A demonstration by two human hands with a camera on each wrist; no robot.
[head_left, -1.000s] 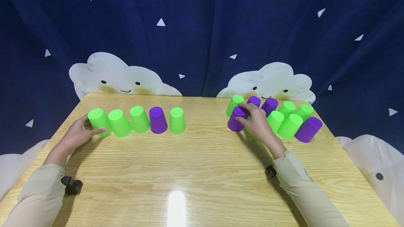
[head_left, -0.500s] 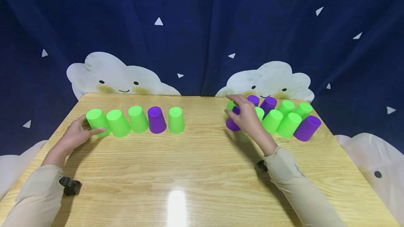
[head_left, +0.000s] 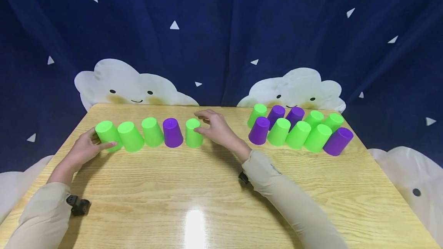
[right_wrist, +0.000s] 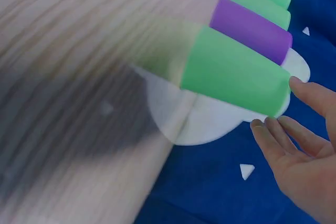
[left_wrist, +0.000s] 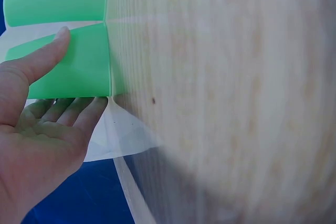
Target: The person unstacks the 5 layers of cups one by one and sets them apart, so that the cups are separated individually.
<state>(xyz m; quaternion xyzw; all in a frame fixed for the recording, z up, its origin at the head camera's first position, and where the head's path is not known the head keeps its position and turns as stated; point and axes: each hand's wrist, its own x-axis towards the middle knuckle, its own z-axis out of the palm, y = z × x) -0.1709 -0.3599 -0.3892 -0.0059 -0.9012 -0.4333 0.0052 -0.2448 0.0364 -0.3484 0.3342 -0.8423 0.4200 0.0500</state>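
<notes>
Left hand [head_left: 83,150] holds leftmost green cup [head_left: 107,133], frame left; right hand [head_left: 217,129], thumb and fingers apart, beside mid-frame green cup [head_left: 192,138], contact unclear.

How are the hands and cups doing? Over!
Left hand holding leftmost green tapered plastic cup. Right hand spread beside nearest green tapered plastic cup, touch unclear. Purple tapered plastic cup close on its left.

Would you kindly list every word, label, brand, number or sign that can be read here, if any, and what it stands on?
None can be read.
Right sleeve: a small dark mark, possibly lettering, too small to read.
Green cups and purple cups: no lettering visible.
Blue curtain: triangles and cloud faces, no words.
</notes>
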